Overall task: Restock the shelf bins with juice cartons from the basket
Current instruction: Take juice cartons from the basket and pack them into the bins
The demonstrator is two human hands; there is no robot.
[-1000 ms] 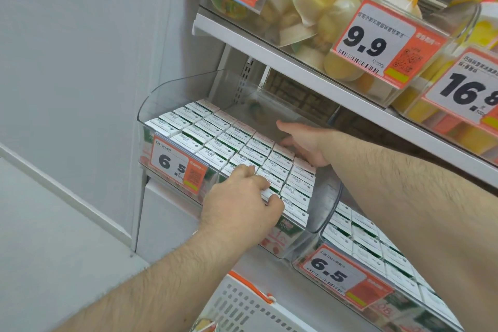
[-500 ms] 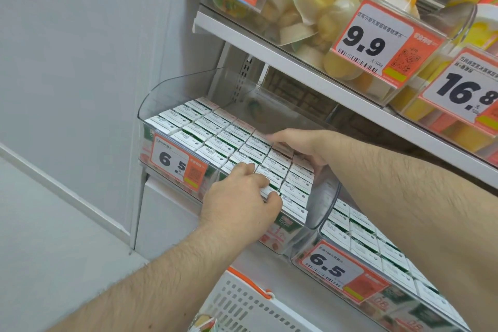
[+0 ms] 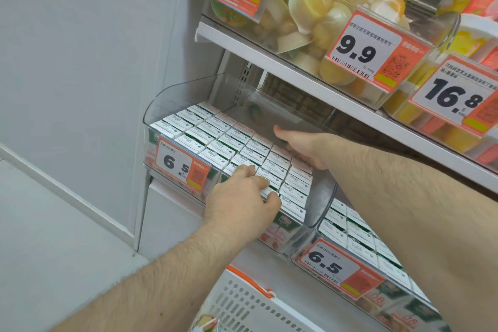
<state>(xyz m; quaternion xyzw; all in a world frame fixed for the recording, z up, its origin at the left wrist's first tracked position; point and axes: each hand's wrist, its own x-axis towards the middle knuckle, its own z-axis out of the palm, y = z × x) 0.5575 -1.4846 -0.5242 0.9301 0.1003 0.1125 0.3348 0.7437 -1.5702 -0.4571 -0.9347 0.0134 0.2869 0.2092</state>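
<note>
Juice cartons (image 3: 231,140) are standing in tight rows inside the clear bin (image 3: 167,100). The left hand (image 3: 239,199), fingers curled, is pressing their tops at 6 o'clock; the right hand (image 3: 304,147), fingers hidden, is lying at 2 o'clock. The basket (image 3: 242,302) is sitting below.

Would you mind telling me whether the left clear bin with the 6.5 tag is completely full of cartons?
Not quite. The left bin holds tight rows of juice cartons, but its back right section shows bare floor.
</note>
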